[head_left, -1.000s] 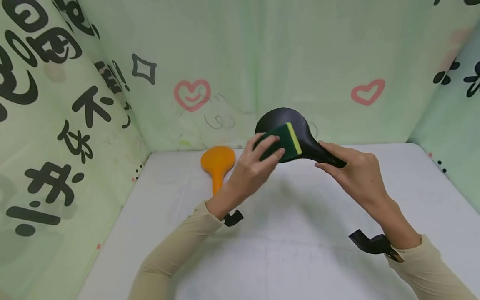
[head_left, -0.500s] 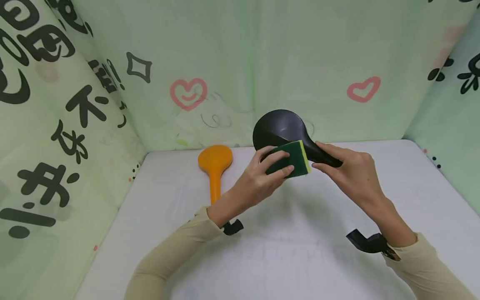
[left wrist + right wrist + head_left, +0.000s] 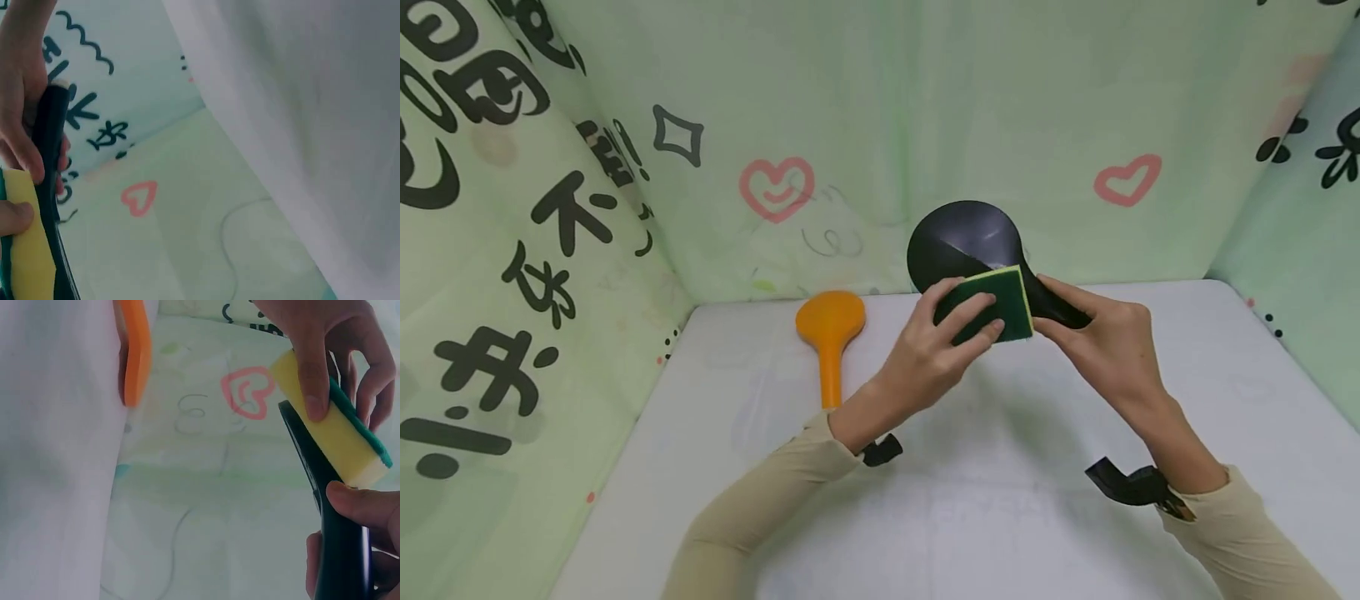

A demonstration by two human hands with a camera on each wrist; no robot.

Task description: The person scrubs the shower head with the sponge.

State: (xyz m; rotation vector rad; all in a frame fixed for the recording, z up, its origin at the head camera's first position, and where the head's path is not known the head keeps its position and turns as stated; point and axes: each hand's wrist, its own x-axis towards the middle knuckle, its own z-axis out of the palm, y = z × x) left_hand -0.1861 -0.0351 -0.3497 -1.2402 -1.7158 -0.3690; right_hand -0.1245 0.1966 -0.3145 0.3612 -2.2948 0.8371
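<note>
Above the table, my right hand (image 3: 1112,342) grips the handle of a black spoon (image 3: 970,229) with a broad round head, which points up and to the left. My left hand (image 3: 936,350) holds a dish sponge (image 3: 1011,304), green scouring side facing me. In the right wrist view, the yellow side of the sponge (image 3: 350,450) lies along the spoon, near its neck and close to the right thumb. The sponge covers the lower part of the spoon's head. In the left wrist view the spoon's handle (image 3: 51,119) shows within the right hand's fingers.
An orange spoon (image 3: 831,317) of similar shape lies on the white table (image 3: 1000,517), left of my hands, its handle end by my left forearm. Green printed cloth walls (image 3: 850,100) enclose the back and sides. A black mount (image 3: 1127,483) sits at each wrist.
The sponge went from the middle of the spoon's head down and right toward the neck, then rose slightly. The spoon is now a little higher. Both holds stay the same.
</note>
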